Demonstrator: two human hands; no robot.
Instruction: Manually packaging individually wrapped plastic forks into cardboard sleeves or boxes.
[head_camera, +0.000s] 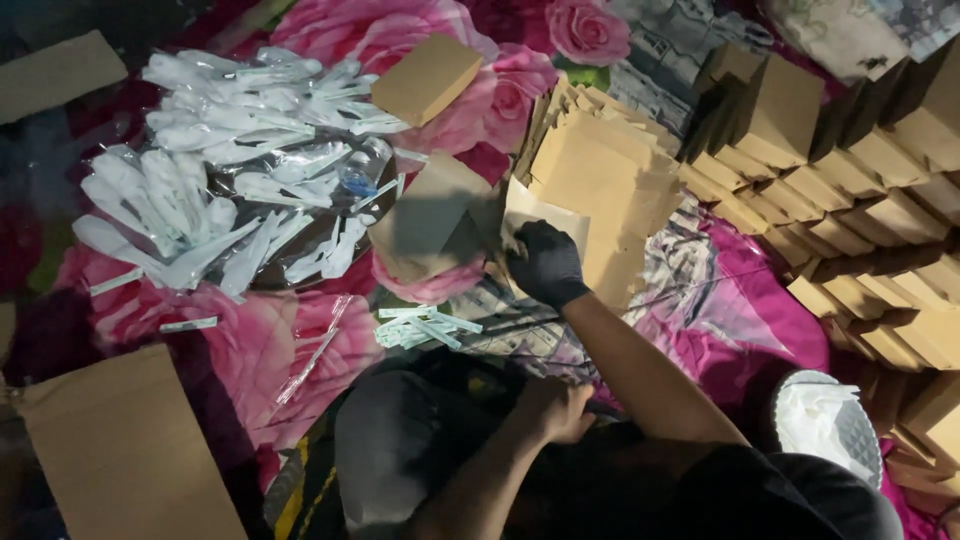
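Head view: the right hand (545, 262), in a black glove, is reaching into the leaning stack of flat kraft boxes (600, 190) and is grasping the nearest unfolded kraft box (545, 215) by its lower edge. The bare left hand (560, 408) is resting near, fingers curled on nothing visible. Pinching only the front sheet should be keeping the rest from sliding. Wrapped plastic cutlery (220, 170) is lying far left.

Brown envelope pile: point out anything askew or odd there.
The brown envelope pile leans fanned and slumped, not squared. Only the right hand, touching it, wears a black glove; the left hand is bare.
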